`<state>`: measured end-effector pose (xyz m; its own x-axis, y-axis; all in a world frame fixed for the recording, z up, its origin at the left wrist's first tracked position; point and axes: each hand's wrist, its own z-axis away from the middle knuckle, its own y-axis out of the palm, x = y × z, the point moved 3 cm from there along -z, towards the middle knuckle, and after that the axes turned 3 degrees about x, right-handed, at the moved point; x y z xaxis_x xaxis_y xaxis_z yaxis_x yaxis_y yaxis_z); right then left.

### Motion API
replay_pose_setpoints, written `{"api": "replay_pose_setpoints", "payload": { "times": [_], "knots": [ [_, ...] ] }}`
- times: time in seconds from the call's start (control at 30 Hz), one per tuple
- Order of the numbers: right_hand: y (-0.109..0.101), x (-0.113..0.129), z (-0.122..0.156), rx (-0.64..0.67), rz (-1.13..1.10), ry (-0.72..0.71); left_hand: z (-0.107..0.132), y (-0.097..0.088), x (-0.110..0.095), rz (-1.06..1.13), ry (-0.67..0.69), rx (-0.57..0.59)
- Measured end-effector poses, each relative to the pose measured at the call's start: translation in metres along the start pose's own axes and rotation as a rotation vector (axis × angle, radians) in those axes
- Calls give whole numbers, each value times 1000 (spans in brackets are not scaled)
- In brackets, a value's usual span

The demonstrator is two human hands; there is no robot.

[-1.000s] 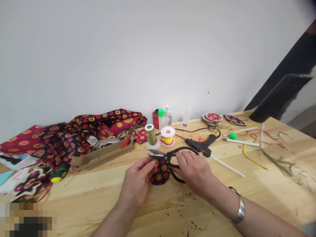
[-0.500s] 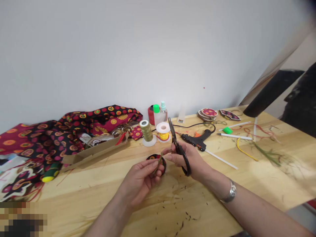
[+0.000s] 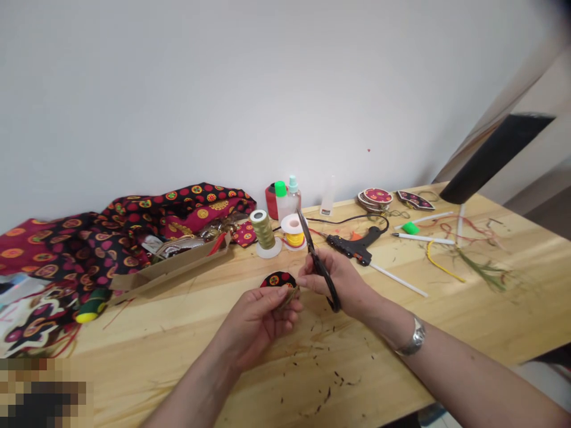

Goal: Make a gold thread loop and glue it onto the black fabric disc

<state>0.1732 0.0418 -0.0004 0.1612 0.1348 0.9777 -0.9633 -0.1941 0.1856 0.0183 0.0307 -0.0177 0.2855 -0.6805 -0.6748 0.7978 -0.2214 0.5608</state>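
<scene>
My left hand (image 3: 263,309) pinches a short bundle of olive-green thread (image 3: 289,297) between thumb and fingers. In my right hand (image 3: 339,279) are black scissors (image 3: 312,248), blades pointing up and away from me; the right thumb and fingertips come close to the thread's end. Just behind the left fingers shows a round patch of black and red patterned fabric (image 3: 273,278), its lower part hidden by the hand. Whether the left fingers touch this patch I cannot tell. Small dark clippings (image 3: 336,374) lie scattered on the wooden table below the hands.
Beyond my hands stand an olive thread spool (image 3: 266,233), a yellow cord spool (image 3: 295,240) and small bottles (image 3: 293,196). A black glue gun (image 3: 354,246) lies to the right. On the left are a cardboard tray (image 3: 178,270) and patterned cloth (image 3: 89,238).
My right fingertips have come down slightly to the thread in my left fingers, and the scissors have shifted a little left. More of the round patch's top shows. The view has tilted slightly.
</scene>
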Motion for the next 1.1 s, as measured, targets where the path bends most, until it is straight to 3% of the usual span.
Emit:
{"api": "replay_pose_setpoints", "payload": {
  "times": [0.27, 0.53, 0.73, 1.1],
  "knots": [
    [7, 2, 3, 79, 13, -12, 2, 0, 3, -148, 42, -41],
    [9, 0, 5, 72, -62, 12, 6, 2, -3, -240, 145, -93],
    [5, 0, 3, 41, -76, 40, 6, 1, -2, -247, 144, -116],
    [0, 3, 3, 23, -14, -33, 7, 1, -5, -243, 111, -73]
  ]
}}
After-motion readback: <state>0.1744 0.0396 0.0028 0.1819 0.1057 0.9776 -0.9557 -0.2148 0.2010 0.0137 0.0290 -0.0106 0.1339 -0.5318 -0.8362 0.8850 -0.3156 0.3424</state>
